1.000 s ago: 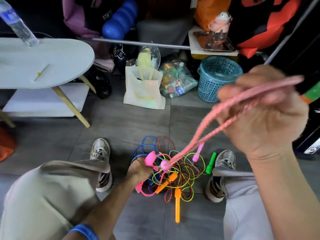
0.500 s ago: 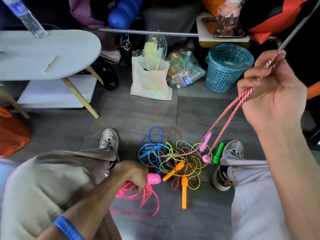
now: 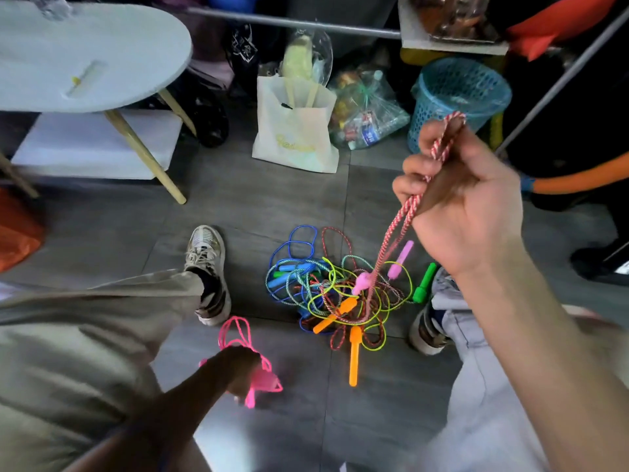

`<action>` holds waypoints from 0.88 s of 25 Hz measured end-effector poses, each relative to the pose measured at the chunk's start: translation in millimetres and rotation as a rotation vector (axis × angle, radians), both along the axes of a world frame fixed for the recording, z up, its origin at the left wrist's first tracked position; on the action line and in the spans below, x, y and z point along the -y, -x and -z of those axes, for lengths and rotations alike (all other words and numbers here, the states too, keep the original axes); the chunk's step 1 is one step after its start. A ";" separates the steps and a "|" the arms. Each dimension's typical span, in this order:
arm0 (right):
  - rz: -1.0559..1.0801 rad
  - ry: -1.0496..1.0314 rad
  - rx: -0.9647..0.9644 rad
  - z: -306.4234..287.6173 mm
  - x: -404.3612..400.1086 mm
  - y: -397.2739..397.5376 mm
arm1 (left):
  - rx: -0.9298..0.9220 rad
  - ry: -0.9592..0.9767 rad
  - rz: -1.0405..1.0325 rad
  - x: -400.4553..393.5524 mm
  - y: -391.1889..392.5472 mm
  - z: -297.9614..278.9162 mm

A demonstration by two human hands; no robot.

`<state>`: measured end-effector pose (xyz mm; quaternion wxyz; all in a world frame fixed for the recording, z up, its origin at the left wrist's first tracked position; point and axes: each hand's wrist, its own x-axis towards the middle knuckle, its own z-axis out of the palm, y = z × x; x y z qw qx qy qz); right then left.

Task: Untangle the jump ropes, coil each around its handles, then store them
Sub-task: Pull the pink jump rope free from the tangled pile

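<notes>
A tangle of jump ropes (image 3: 337, 291) in blue, teal, yellow and red cord lies on the grey floor between my feet, with orange, green, blue and pink handles in it. My right hand (image 3: 456, 195) is raised and grips a doubled red-and-white braided rope (image 3: 396, 233) that runs down into the pile near a pink handle (image 3: 361, 282). My left hand (image 3: 238, 367) is low near the floor and holds the neon pink rope (image 3: 238, 330), whose loops spread beside it, apart from the pile.
A white oval table (image 3: 95, 52) with a lower shelf stands at the back left. A cream tote bag (image 3: 294, 131), a clear plastic bag (image 3: 367, 110) and a blue mesh basket (image 3: 459, 93) line the back. My shoes (image 3: 207, 270) flank the pile.
My left hand has drawn the neon pink rope out of the pile, down and to the left. My right hand has come down and nearer with the braided rope.
</notes>
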<state>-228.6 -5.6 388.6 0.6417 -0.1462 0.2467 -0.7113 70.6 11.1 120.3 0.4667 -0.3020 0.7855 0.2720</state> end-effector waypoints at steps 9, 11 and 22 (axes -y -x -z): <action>-0.158 0.035 0.046 0.0 0.1 -23.1 | -0.867 0.016 -0.752 30.3 87.3 -83.3; -0.179 0.087 0.080 -0.8 -2.4 -29.2 | -1.090 -0.142 -0.778 31.2 116.8 -122.6; 0.148 -0.533 -0.323 25.4 16.1 15.2 | -1.543 -0.364 -1.278 97.8 133.9 -252.5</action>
